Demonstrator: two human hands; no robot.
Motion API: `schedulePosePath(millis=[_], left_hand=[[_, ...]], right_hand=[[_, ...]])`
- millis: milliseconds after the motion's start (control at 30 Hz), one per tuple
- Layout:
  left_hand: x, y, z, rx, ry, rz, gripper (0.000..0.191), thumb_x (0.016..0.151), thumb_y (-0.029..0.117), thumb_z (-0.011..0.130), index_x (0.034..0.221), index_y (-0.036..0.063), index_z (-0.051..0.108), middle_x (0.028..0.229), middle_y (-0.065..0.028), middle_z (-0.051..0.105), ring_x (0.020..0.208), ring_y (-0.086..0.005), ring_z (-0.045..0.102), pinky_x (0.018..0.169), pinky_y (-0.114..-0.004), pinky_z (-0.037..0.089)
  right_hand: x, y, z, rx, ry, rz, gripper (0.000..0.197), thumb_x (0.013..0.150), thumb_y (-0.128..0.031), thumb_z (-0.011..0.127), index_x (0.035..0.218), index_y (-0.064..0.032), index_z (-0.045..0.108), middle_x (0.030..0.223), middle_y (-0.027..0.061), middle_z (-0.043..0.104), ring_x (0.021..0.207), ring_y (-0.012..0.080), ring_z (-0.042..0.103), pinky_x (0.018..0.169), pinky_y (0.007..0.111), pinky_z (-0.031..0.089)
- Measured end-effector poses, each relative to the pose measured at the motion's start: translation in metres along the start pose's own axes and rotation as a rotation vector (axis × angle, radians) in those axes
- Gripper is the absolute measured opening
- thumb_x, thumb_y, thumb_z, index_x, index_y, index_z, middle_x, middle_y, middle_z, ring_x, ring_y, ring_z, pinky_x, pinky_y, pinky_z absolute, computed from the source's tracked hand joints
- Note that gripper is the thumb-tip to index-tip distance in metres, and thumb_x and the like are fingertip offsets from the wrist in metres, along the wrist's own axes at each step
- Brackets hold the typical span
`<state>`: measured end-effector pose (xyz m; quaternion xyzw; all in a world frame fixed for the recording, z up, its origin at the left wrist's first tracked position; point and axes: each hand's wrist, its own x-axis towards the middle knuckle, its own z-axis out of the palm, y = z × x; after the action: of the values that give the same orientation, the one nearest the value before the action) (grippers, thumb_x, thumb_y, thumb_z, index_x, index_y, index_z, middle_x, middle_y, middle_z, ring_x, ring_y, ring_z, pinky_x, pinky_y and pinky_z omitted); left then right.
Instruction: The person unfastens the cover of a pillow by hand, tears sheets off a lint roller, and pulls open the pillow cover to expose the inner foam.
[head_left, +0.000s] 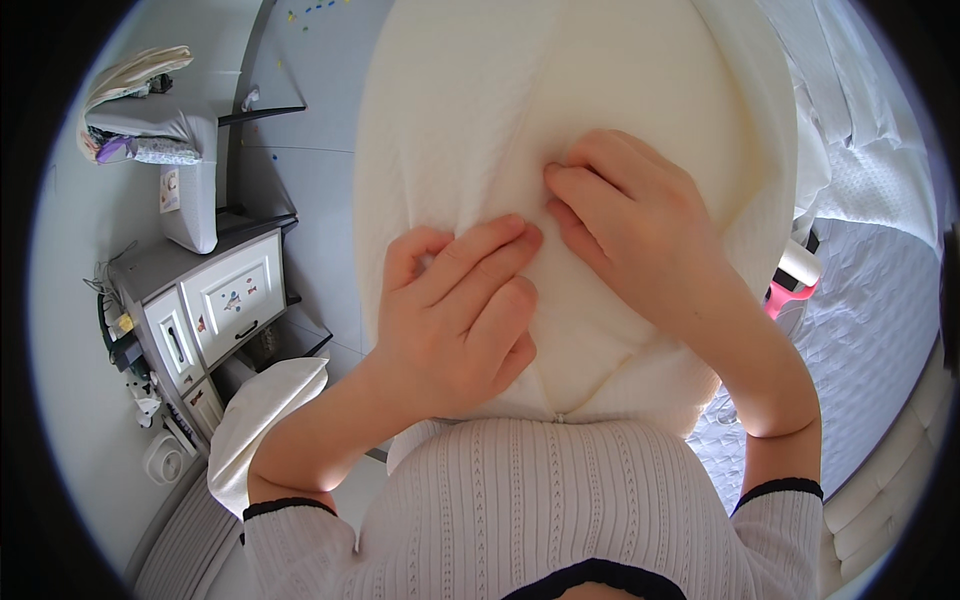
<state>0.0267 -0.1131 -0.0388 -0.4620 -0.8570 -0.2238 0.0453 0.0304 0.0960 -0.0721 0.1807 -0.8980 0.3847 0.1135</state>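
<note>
A large, soft white zippered cover (442, 112), probably a pillow cover, lies open in front of my torso. Inside its opening shows a smooth cream inner pillow (637, 97). My left hand (461, 322) grips the cover's left side, and creases run upward from its fingers. On the inner pillow, my right hand (634, 217) has its fingers curled and pressed into the surface; what lies under the fingertips is hidden. A zipper end (559, 418) sits at the bottom of the opening, against my ribbed top.
To the right are a quilted bed surface (862, 315), white bedding (870, 180) and a pink-handled lint roller (791, 292). A grey chair (195, 172) holding cloth items and a white-fronted cabinet (236, 300) stand left. Small coloured bits dot the grey floor (315, 90).
</note>
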Motion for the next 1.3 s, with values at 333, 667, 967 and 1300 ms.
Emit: schedulePosePath(millis=[333,667,967,1300], left_hand=[[-0.004,-0.004,-0.003,-0.182,0.097,-0.138,0.02,0.068,-0.005,0.059,0.086,0.0031,0.059,0.1,-0.0137,0.071,0.1,-0.0275,0.07,0.078,-0.039,0.046],[-0.006,-0.014,0.008,-0.39,0.201,-0.417,0.018,0.082,-0.007,0.062,0.097,0.0026,0.066,0.085,-0.0075,0.068,0.064,-0.0154,0.062,0.057,-0.025,0.047],[0.03,-0.013,0.011,-0.127,0.178,-0.334,0.032,0.065,0.01,0.081,0.095,0.0133,0.071,0.07,0.0005,0.053,0.053,-0.0158,0.054,0.046,-0.03,0.041],[0.043,-0.013,0.025,-0.016,0.149,-0.312,0.022,0.067,0.005,0.076,0.088,0.0117,0.072,0.07,-0.0025,0.053,0.056,-0.0191,0.054,0.049,-0.031,0.043]], right_hand=[[0.002,0.01,0.029,-0.045,-0.01,-0.066,0.014,0.072,-0.003,0.068,0.083,-0.0028,0.06,0.09,0.0101,0.06,0.083,0.0292,0.063,0.068,0.04,0.054],[0.002,0.014,0.028,-0.037,0.101,-0.08,0.024,0.068,0.001,0.07,0.084,-0.0043,0.053,0.081,0.0093,0.057,0.072,0.0282,0.059,0.06,0.039,0.049],[0.001,0.018,0.008,0.236,0.062,-0.024,0.022,0.07,0.004,0.068,0.084,-0.0038,0.052,0.077,0.0097,0.055,0.065,0.0294,0.057,0.056,0.038,0.047],[0.001,0.021,0.011,0.209,0.053,-0.036,0.019,0.071,0.002,0.067,0.083,-0.003,0.053,0.077,0.0106,0.055,0.065,0.0303,0.057,0.057,0.039,0.047]])
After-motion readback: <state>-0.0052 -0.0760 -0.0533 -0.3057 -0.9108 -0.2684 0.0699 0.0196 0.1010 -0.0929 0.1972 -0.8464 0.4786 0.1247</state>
